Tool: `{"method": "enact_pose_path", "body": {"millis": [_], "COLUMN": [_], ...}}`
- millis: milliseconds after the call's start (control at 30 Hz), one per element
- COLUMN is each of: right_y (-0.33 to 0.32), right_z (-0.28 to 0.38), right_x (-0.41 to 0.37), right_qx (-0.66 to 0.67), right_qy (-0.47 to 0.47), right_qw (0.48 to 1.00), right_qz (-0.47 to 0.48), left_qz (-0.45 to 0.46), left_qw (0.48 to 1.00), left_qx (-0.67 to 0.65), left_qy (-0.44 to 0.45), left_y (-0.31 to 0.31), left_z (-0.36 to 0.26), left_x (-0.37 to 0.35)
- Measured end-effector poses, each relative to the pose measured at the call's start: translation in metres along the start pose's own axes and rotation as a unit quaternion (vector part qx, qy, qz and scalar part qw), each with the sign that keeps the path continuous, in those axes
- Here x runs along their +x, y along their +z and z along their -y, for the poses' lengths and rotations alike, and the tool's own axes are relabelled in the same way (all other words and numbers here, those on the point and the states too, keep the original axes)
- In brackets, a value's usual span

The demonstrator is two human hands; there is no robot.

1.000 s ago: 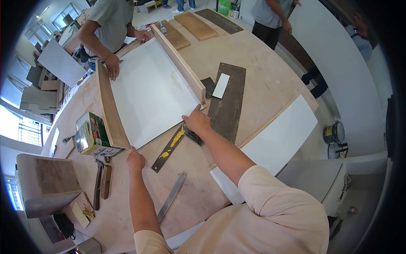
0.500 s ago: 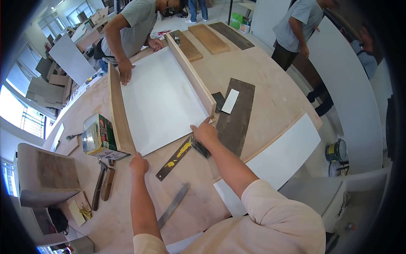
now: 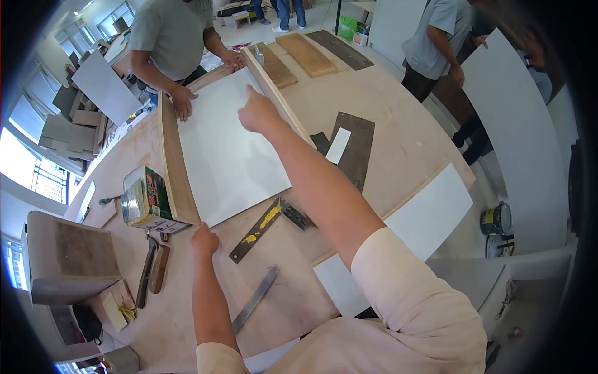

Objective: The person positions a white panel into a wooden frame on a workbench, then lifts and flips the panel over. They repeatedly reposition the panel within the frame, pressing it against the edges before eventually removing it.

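Observation:
A white panel [image 3: 233, 159] lies between two upright wooden side boards. My left hand [image 3: 204, 240] is closed at the near end of the left side board [image 3: 176, 168], its fingertips on the corner. My right hand [image 3: 259, 113] is stretched over the panel, index finger pointing away from me and the other fingers curled, holding nothing. Beyond it runs the right side board [image 3: 266, 78], partly hidden by my forearm. Across the panel a co-worker's one hand [image 3: 183, 103] rests by the left board and the other hand [image 3: 234, 60] touches the far end.
A square-sided can [image 3: 149, 202] stands against the left board. A try square [image 3: 255, 232], a metal strip [image 3: 256, 298], a hammer [image 3: 147, 271] and a dark board [image 3: 358, 146] lie on the wooden tabletop [image 3: 411, 143]. A white sheet [image 3: 430, 212] lies at right. Another person stands beyond.
My right hand has left the panel's near right corner and reached forward over the panel, pointing. The co-worker has straightened up and shifted left. My left hand stays put.

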State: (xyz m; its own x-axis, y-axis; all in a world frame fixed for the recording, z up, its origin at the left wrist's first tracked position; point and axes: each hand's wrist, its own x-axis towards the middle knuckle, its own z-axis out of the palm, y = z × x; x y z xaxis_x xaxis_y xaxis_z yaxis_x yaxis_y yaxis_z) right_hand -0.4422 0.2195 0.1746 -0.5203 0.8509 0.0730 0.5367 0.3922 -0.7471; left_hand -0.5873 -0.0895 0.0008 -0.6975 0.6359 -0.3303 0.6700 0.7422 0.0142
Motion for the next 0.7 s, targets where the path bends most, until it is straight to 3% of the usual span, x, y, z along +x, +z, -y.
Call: {"method": "enact_pose_path", "body": {"millis": [67,167,200,233,333,433,533,700], "right_y": [-0.020,-0.006,0.017,0.041,0.065,0.068,0.065,0.073], "right_z": [0.018,-0.034,-0.070,-0.110,-0.152,-0.140,-0.148,-0.161], "right_x": [-0.009,-0.053,-0.073,-0.097,-0.149,-0.158,-0.150,-0.139], "right_qx": [-0.002,-0.044,-0.021,-0.063,0.024,0.008,-0.063,-0.019], "right_qy": [-0.055,0.010,0.111,0.103,0.221,0.291,0.244,0.289], "right_qw": [0.998,0.990,0.985,0.990,0.975,0.950,0.966,0.953], "right_qz": [-0.010,0.132,0.129,0.075,0.006,-0.116,-0.065,-0.090], "left_qz": [-0.004,0.004,-0.003,-0.008,-0.018,-0.030,-0.054,-0.079], "left_qw": [1.000,1.000,1.000,1.000,0.999,0.998,0.997,0.994], "left_qx": [-0.009,-0.010,-0.007,-0.004,0.032,0.054,0.058,0.073], "left_qy": [-0.007,-0.009,-0.009,-0.010,0.005,0.013,0.006,0.002], "left_y": [-0.001,-0.006,-0.008,-0.008,-0.002,-0.001,-0.005,0.004], "left_z": [0.000,-0.002,-0.003,-0.004,0.001,-0.002,-0.008,-0.006], "left_x": [-0.002,-0.006,-0.006,-0.006,0.003,0.006,0.001,0.006]}}
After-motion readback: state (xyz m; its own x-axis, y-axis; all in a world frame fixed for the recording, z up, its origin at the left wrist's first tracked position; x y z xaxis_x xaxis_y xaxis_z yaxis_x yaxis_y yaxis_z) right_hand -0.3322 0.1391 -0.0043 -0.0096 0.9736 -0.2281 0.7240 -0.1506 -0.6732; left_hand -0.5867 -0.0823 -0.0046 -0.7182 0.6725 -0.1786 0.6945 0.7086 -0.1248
